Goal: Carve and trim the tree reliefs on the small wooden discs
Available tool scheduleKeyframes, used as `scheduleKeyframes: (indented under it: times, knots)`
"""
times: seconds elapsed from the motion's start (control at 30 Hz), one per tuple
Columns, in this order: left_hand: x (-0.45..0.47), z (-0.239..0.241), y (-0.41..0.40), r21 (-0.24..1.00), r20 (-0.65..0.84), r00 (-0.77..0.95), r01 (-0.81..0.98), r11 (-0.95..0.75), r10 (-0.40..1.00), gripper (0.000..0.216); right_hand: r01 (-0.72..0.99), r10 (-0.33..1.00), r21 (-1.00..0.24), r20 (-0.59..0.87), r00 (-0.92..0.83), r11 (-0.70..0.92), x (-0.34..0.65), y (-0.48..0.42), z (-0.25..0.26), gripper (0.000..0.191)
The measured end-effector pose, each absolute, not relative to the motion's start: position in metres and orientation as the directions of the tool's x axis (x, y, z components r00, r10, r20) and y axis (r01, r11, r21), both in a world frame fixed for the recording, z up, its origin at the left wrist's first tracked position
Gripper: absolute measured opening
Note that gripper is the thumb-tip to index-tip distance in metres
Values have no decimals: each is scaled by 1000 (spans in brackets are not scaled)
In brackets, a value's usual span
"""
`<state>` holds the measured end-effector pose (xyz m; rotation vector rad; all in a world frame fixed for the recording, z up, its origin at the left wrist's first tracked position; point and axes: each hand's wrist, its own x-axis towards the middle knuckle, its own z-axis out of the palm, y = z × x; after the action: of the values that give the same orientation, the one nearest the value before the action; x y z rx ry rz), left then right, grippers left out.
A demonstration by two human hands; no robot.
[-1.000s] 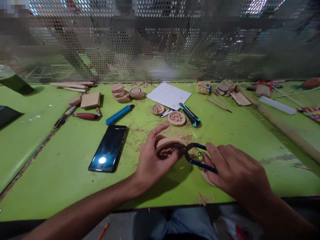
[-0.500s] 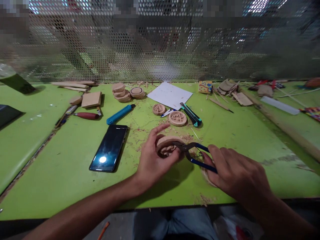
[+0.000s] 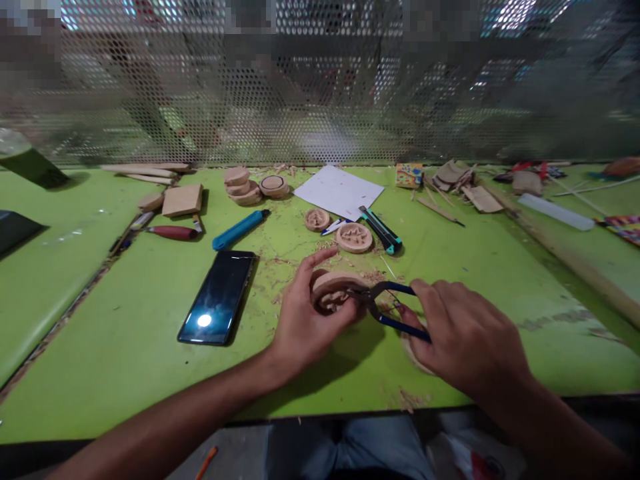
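Observation:
My left hand (image 3: pixel 304 328) is wrapped around a round carved wooden piece (image 3: pixel 341 279) with a raised rim and a relief inside. Its thumb lies across the near side, while the index finger points out past the far rim. In my right hand (image 3: pixel 467 337) are blue-handled pliers (image 3: pixel 393 323), gripped by the handles, with the jaws at the right side of the carving, close to the left thumb. The jaw tips are partly hidden against the wood. Partly under my right hand lies another pale round wooden piece (image 3: pixel 414 353) on the green table (image 3: pixel 500 267).
A phone (image 3: pixel 219 298) lies left of my hands. Beyond them are two carved discs, one a larger medallion (image 3: pixel 355 237), a teal box cutter (image 3: pixel 381 231), a blue cutter (image 3: pixel 241 229) and white paper (image 3: pixel 337 190). Wood shavings are scattered around. A perforated metal screen (image 3: pixel 300 100) stands behind.
My right hand and the pliers have shifted slightly left, and the handles have tilted a little. My left hand keeps its hold on the wooden piece almost unmoved.

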<state>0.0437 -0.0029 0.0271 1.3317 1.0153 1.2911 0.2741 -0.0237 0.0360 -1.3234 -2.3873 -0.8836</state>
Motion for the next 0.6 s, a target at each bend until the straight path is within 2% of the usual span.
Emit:
scheduleKeyframes:
  times: [0.2,0.43,0.6]
  knots:
    - [44,27,-3,989,143,99,-60,-137,985,65,810,650,424,490,-581,405,281,-28,32,12]
    - [44,29,-3,993,106,122,-71,-98,987,66,779,638,481,463,-616,403,285,-26,35,15]
    - [44,28,-3,994,86,139,-76,-76,986,66,834,668,402,505,-547,379,283,-20,38,20]
